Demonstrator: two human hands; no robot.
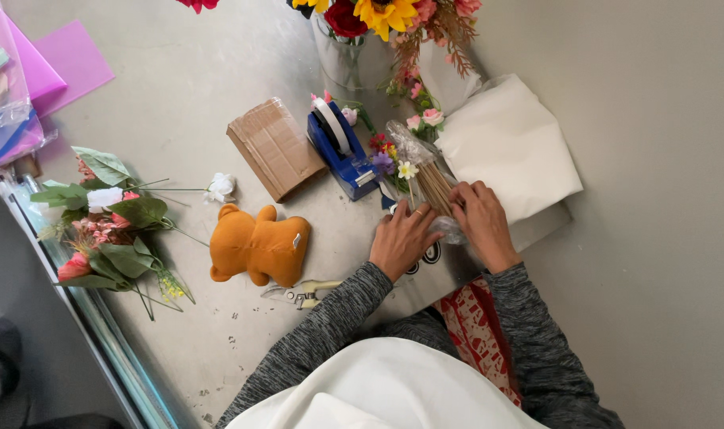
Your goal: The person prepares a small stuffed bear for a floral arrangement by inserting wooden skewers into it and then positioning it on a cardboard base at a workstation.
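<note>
Both my hands are down on a small bundle of thin tan wooden sticks in a clear plastic sleeve (435, 187), which lies on the grey tabletop (179, 87) just in front of me. My left hand (402, 236) rests flat with fingers spread over the near end of the sleeve, pressing rather than clasping, and my right hand (481, 218) curls over the sticks from the other side, fingers closed loosely on the plastic. Small artificial blossoms in white, purple and red (394, 159) sit at the far end of the bundle. Just beyond them stands a blue tape dispenser (340, 147), with a brown cardboard block (274, 147) beside it. A folded sheet of white tissue paper (509, 143) lies touching the bundle on my right. Near my left forearm lie an orange plush bear (259, 246) and pale-handled pruning shears (306, 292). Well off to the left is a loose spray of artificial leaves and pink flowers (108, 230).
</note>
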